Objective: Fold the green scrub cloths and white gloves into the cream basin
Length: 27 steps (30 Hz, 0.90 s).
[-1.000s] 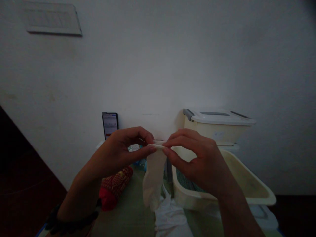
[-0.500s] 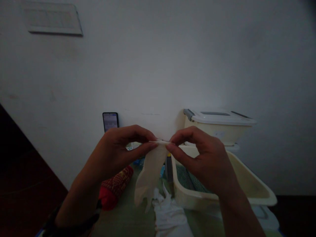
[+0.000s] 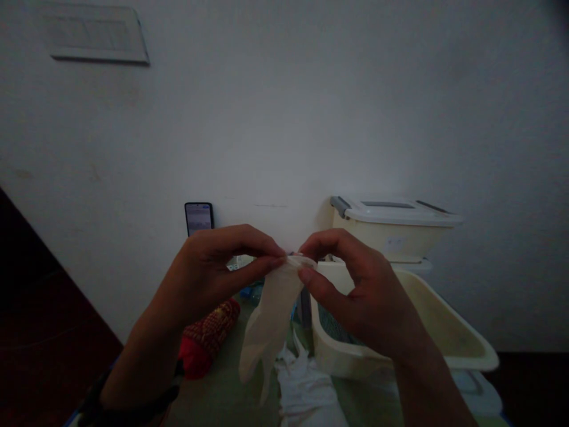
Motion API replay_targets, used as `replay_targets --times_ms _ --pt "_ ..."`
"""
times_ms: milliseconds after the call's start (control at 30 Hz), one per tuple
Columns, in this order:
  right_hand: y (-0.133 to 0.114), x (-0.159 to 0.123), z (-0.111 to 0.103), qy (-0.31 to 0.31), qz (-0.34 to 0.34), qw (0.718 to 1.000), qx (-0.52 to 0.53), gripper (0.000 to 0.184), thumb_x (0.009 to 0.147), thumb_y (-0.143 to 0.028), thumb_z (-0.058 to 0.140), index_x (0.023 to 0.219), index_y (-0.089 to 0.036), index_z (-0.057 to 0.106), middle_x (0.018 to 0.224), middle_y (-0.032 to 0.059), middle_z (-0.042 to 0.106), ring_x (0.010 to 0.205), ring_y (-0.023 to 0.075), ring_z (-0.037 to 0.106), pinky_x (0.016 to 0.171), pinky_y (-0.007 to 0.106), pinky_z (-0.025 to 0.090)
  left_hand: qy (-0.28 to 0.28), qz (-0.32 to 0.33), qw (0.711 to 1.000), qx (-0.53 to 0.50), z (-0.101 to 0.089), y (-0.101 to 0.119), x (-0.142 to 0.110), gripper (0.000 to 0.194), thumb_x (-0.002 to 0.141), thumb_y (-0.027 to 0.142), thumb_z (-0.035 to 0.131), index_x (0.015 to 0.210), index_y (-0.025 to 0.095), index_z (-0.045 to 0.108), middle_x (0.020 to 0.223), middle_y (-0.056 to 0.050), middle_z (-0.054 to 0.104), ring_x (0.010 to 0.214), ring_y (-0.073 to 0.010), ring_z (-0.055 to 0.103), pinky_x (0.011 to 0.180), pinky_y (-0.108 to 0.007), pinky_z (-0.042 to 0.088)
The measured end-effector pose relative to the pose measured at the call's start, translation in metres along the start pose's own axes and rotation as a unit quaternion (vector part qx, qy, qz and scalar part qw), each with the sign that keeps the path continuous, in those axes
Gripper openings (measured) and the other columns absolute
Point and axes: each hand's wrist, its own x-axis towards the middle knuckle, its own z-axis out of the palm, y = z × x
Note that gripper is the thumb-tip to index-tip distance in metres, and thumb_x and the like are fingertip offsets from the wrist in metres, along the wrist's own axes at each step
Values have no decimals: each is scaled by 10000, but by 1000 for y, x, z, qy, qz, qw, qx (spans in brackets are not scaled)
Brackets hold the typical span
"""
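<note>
The left hand and right hand each pinch the glove at its rim, between thumb and fingers. It hangs below the fingertips, above the desk, near a crumpled white cloth.

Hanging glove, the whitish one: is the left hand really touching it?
Touching. The head view shows the left hand pinching the hanging glove at its top edge, with no gap between.

The left hand and right hand face each other, close together, thumbs under bent fingers, each in a pinching grip.
</note>
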Motion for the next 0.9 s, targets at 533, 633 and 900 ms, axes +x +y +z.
replay_targets --times_ms 533,633,900 --pt "0 1 3 6 23 999 41 74 809 -208 679 855 -202 621 782 -25 680 734 105 631 664 198 491 18 -33 991 -127 7 4 3 145 745 59 719 777 198 691 763 20 711 728 -99 662 688 -157 545" --pt "0 1 5 -25 36 997 62 102 823 -240 667 901 -205 612 828 -21 679 776 107 634 688 195 500 -24 -43 990 -131 7 3 4 128 765 70 701 801 192 689 774 11 711 732 -102 661 692 -165 541" --pt "4 2 5 -54 55 993 86 73 841 -247 658 902 -218 630 837 -51 688 779 70 635 697 156 488 -57 -90 982 -158 6 1 5 57 800 118 677 828 168 684 779 -6 698 702 -101 632 652 -170 522"
